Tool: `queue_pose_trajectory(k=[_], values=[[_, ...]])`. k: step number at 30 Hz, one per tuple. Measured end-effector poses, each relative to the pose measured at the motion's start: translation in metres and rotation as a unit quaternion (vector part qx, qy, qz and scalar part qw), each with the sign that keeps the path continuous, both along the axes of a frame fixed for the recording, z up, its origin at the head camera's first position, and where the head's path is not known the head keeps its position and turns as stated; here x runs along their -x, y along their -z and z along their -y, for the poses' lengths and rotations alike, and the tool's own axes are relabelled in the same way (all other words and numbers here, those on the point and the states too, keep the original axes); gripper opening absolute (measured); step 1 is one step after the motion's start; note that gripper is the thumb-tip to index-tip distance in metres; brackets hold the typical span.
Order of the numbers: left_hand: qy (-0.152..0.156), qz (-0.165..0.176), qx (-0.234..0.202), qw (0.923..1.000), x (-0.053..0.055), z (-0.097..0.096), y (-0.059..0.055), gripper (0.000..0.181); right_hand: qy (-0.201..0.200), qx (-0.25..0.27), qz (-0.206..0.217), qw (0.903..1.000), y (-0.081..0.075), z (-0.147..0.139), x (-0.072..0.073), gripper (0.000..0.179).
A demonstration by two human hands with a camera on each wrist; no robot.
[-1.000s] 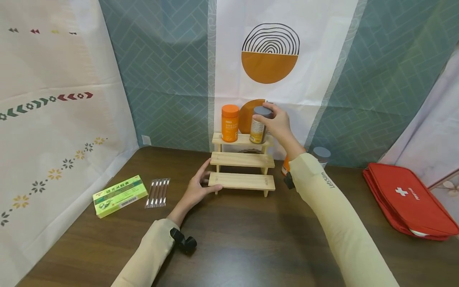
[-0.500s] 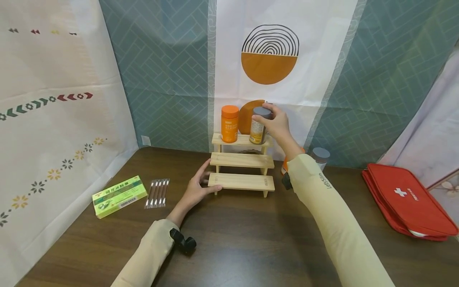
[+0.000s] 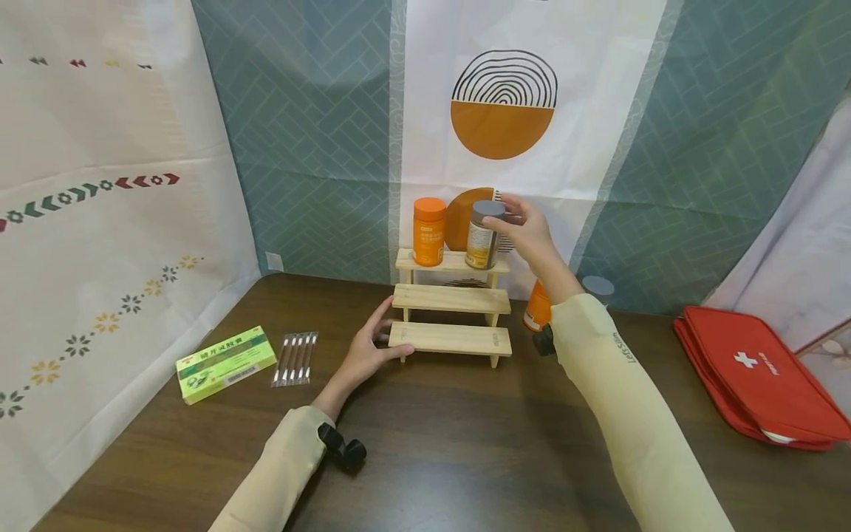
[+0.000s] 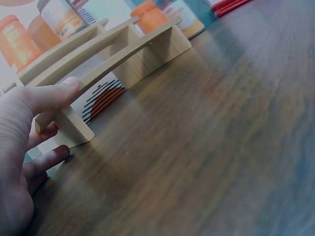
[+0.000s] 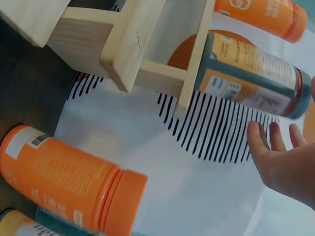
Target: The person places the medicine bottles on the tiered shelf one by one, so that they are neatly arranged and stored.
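Note:
A three-step wooden rack (image 3: 452, 338) stands at the back of the table. My left hand (image 3: 368, 347) holds the left end of its lowest step, thumb (image 4: 64, 91) on the front edge and fingers behind and below. On the top step an orange bottle (image 3: 428, 235) stands at the left, and a dark bottle with a grey cap (image 3: 482, 240) stands upright at the right. Beside that grey cap is my right hand (image 3: 532, 233); in the right wrist view its extended fingers (image 5: 278, 137) are apart from the bottle. Whether the thumb touches the cap is hard to tell.
Right of the rack stand another orange bottle (image 3: 537, 309) and a grey-capped bottle (image 3: 598, 287), partly hidden by the right arm. A red first-aid pouch (image 3: 764, 373) lies far right. A green medicine box (image 3: 226, 363) and a packet of swabs (image 3: 295, 359) lie left.
My right hand has loosened from the grey-capped bottle and shifted slightly right, its fingers spreading. The bottle stays on the top step. The left hand keeps its place on the rack.

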State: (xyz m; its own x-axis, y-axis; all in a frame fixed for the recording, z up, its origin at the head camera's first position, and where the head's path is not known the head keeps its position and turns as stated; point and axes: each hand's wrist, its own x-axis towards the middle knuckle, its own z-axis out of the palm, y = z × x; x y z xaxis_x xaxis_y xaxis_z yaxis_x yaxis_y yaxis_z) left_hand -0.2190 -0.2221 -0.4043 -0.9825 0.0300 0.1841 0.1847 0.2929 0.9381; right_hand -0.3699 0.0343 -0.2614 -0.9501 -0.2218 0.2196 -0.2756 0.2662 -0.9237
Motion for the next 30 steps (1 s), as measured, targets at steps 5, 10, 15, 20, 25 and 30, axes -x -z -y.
queue_pose_trajectory(k=[5,10,15,20,25,30], values=[[0.0,-0.002,0.004,1.0,0.0,0.0,0.0,0.094,0.005,0.01,0.004,0.9999,0.001,-0.019,-0.009,0.064],[-0.007,-0.009,0.004,0.9999,0.01,0.002,0.015,0.095,0.018,0.042,0.006,0.9989,0.004,-0.037,-0.02,0.06],[-0.021,-0.014,0.005,0.9997,0.018,0.003,0.028,0.095,0.054,0.056,0.001,0.9969,0.01,-0.053,-0.033,0.057],[-0.012,-0.002,-0.001,0.9999,0.02,0.002,0.028,0.096,0.092,0.112,0.014,0.9893,0.023,-0.07,-0.04,0.053],[-0.014,-0.008,-0.001,0.9999,0.022,0.002,0.027,0.096,0.1,0.157,0.025,0.9822,0.037,-0.082,-0.043,0.051],[-0.023,-0.013,0.017,0.9995,0.02,0.005,0.028,0.095,0.098,0.191,0.039,0.976,0.049,-0.084,-0.044,0.048]])
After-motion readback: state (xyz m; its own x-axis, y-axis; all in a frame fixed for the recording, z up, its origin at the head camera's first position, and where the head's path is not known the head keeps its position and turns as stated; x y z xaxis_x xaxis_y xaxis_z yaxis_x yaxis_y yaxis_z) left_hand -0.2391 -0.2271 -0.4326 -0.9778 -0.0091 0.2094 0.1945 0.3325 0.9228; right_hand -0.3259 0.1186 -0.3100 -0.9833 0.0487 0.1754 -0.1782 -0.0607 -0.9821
